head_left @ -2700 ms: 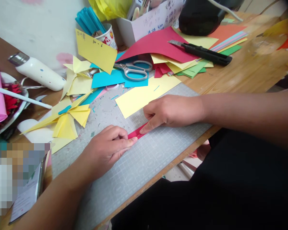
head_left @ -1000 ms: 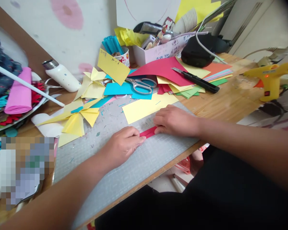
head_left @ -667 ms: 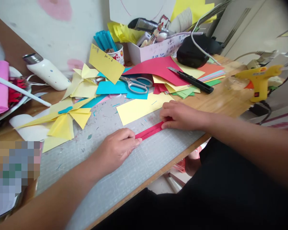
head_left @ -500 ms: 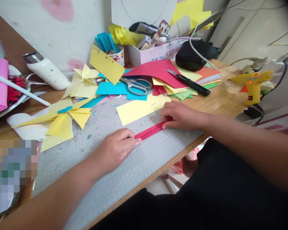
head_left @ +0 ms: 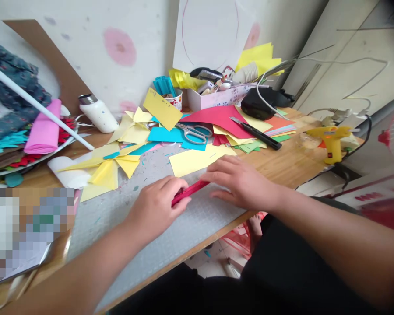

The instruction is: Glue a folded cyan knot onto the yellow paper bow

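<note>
A narrow folded red paper strip (head_left: 193,189) lies between my hands above the grey cutting mat (head_left: 170,245). My left hand (head_left: 160,203) pinches its left end between thumb and fingers. Over the strip's right end, my right hand (head_left: 239,181) has its fingers apart, the fingertips touching the strip and the thumb away from it. A pale yellow paper strip (head_left: 197,159) lies flat just beyond my hands. Scissors (head_left: 195,134) rest on blue paper (head_left: 160,134), and a black cutter knife (head_left: 258,134) lies on a large red sheet (head_left: 216,117).
Folded yellow paper shapes (head_left: 107,168) and a white bottle (head_left: 100,114) are at the left. A yellow glue gun (head_left: 333,140) stands at the right. Along the back are a cup of blue strips (head_left: 175,99) and a white box (head_left: 200,100). The table edge runs close to my body.
The view has shifted, so the table appears farther right and lower. My right hand has opened from its pinch, its thumb now off the strip. My left hand still grips the strip.
</note>
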